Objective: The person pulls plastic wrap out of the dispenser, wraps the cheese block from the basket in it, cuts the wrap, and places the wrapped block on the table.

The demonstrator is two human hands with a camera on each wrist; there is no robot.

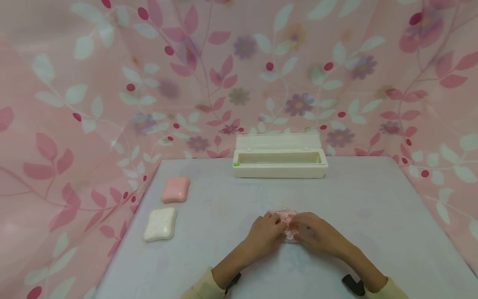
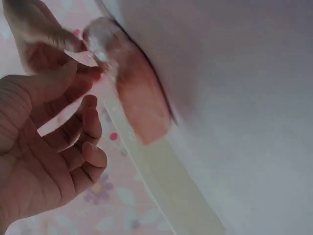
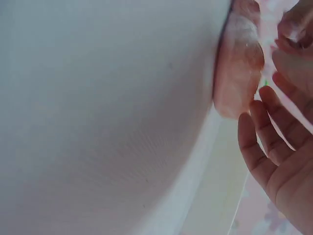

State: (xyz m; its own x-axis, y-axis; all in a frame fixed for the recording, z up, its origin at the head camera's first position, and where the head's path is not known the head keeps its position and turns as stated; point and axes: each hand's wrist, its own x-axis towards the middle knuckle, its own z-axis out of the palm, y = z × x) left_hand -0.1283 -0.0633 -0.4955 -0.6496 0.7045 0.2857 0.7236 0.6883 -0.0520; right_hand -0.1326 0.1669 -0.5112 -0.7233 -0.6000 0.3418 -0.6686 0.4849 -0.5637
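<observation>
A pink bar of soap point(image 1: 286, 216) in clear, crinkled plastic film lies toward the front of the table, between both hands. My left hand point(image 1: 264, 233) comes in from its left side and pinches the film with thumb and forefinger. From the other side, my right hand point(image 1: 322, 233) also pinches the film. In the left wrist view the film gathers in a shiny bunch at one end of the wrapped soap point(image 2: 142, 98). The remaining fingers of my right hand point(image 3: 281, 152) curve loosely beside the bar in the right wrist view.
A long white box point(image 1: 280, 171) with its lid point(image 1: 278, 141) raised stands at the table's back edge. At the left lie an unwrapped pink soap point(image 1: 175, 189) and a white soap point(image 1: 160, 224). A floral curtain point(image 1: 242, 83) hangs behind the pale tablecloth point(image 1: 216, 195).
</observation>
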